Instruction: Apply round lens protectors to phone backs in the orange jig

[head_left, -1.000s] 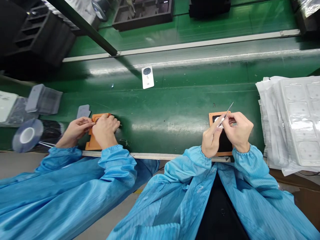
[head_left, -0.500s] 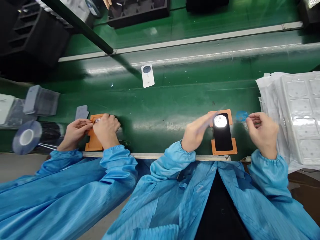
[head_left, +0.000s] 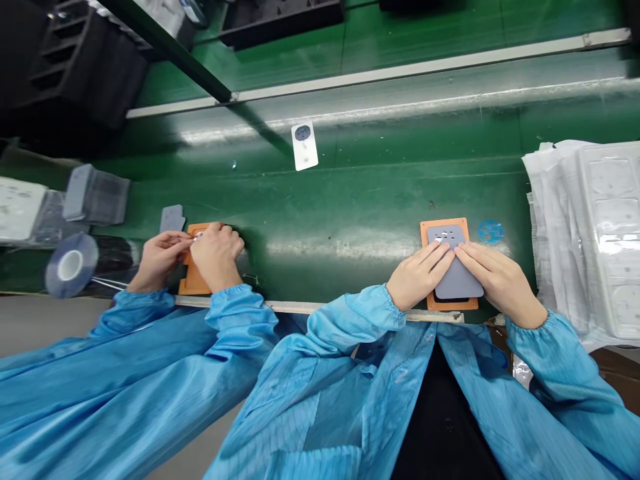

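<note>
A grey phone-shaped panel point(head_left: 456, 275) with small holes near its top lies slightly askew over the orange fixture point(head_left: 450, 225). My left hand point(head_left: 420, 273) grips its left side with the fingers together. From the other side my right hand point(head_left: 497, 277) holds its right edge, and the two hands' fingertips nearly meet across it. Part of a black phone-shaped piece point(head_left: 440, 293) shows beneath the panel; the rest is hidden. Just right of the fixture lies a round blue film point(head_left: 491, 231) with cut-outs.
White papers point(head_left: 555, 200) and clear trays point(head_left: 615, 233) are stacked at right. A white phone-back piece point(head_left: 305, 145) lies mid-bench. At left, a co-worker's hands point(head_left: 215, 257) work over another orange fixture point(head_left: 194, 279), near a tape roll point(head_left: 71, 265) and grey panels point(head_left: 95, 195).
My right hand has let go of the blue film, now on the bench. Both hands have come together over the fixture, where a grey panel now covers most of the black piece.
</note>
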Available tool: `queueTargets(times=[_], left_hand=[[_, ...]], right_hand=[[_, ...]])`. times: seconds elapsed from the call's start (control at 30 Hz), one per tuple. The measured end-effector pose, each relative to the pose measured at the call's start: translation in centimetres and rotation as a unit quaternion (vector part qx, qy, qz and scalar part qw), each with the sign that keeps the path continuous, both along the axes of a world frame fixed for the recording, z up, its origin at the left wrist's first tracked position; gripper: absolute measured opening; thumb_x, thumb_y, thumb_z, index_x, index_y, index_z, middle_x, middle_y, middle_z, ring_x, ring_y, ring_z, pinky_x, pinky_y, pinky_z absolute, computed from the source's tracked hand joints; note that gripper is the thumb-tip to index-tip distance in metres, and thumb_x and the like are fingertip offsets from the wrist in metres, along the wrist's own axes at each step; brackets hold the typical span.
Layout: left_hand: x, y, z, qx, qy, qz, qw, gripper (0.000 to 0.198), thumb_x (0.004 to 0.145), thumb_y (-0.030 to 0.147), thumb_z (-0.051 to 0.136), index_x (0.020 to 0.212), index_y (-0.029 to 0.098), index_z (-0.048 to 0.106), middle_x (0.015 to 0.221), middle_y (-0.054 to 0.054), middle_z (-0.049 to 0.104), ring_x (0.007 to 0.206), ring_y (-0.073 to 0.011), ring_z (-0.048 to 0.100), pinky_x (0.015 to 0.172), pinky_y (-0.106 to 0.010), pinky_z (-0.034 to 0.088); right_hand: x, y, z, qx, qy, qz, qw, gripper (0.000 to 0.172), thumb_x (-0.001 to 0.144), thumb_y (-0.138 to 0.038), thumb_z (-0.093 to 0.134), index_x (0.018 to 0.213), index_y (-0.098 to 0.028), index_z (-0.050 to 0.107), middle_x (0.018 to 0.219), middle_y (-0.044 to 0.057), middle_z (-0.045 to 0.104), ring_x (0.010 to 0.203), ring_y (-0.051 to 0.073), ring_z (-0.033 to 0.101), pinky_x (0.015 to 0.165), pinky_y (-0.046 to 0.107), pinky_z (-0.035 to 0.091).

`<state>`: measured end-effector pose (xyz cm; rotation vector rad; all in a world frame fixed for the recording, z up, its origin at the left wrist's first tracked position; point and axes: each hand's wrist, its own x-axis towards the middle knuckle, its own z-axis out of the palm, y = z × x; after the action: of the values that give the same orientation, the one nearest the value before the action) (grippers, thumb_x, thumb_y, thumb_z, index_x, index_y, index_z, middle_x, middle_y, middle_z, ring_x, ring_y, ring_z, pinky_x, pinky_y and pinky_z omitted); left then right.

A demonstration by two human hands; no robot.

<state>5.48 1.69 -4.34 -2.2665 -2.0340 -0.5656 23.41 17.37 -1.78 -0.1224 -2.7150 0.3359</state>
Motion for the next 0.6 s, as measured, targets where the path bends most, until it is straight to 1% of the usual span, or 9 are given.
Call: queueTargets(times=[0.1,0.27,0.4,0.5,0.6], left_hand=[[-0.3,0.0,-0.1,-0.014,-0.002,-0.008,1.0,0.041,0.106,0.01,0.038,0.145,0.008,0.052,0.145,-0.018,0.062,0.145,-0.0255,0.052,0.119,-0.039,0.05],[-0.9,0.3,0.0,-0.061,0.011,-0.002,0.998,0.041,0.106,0.011,0.039,0.144,0.009,0.053,0.145,-0.019,0.062,0.143,-0.026,0.055,0.114,-0.038,0.053],[-1.1,0.8,-0.1,-0.066,0.049,0.017,0.996,0.036,0.105,0.016,0.045,0.138,0.011,0.058,0.148,-0.022,0.058,0.14,-0.0319,0.056,0.116,-0.046,0.051],[-1.0,1.0,-0.2,-0.064,0.062,0.033,0.995,0.033,0.104,0.018,0.048,0.134,0.014,0.061,0.152,-0.025,0.053,0.143,-0.0345,0.053,0.114,-0.05,0.051],[-0.7,1.1,-0.2,-0.068,0.066,0.035,0.995,0.032,0.103,0.017,0.049,0.133,0.014,0.061,0.154,-0.027,0.051,0.146,-0.0365,0.049,0.116,-0.056,0.047]], right_hand=[[-0.1,0.4,0.0,0.012,-0.016,0.005,1.0,0.044,0.102,-0.008,0.044,0.141,-0.017,0.061,0.136,0.013,0.069,0.127,0.026,0.067,0.109,0.044,0.057],[-0.3,0.8,-0.4,0.013,-0.055,0.019,0.998,0.044,0.102,-0.008,0.044,0.142,-0.016,0.06,0.138,0.013,0.068,0.127,0.026,0.067,0.11,0.046,0.056],[-0.7,0.9,-0.8,0.024,-0.09,0.021,0.995,0.046,0.101,-0.01,0.042,0.145,-0.012,0.056,0.144,0.017,0.063,0.133,0.03,0.062,0.111,0.049,0.053],[-1.1,0.9,-1.3,0.026,-0.121,0.016,0.992,0.051,0.101,-0.01,0.04,0.151,-0.01,0.049,0.152,0.019,0.056,0.142,0.032,0.054,0.115,0.053,0.049],[-1.6,0.9,-1.8,0.027,-0.139,0.012,0.99,0.054,0.101,-0.01,0.039,0.154,-0.008,0.044,0.158,0.018,0.049,0.148,0.033,0.046,0.118,0.054,0.045]])
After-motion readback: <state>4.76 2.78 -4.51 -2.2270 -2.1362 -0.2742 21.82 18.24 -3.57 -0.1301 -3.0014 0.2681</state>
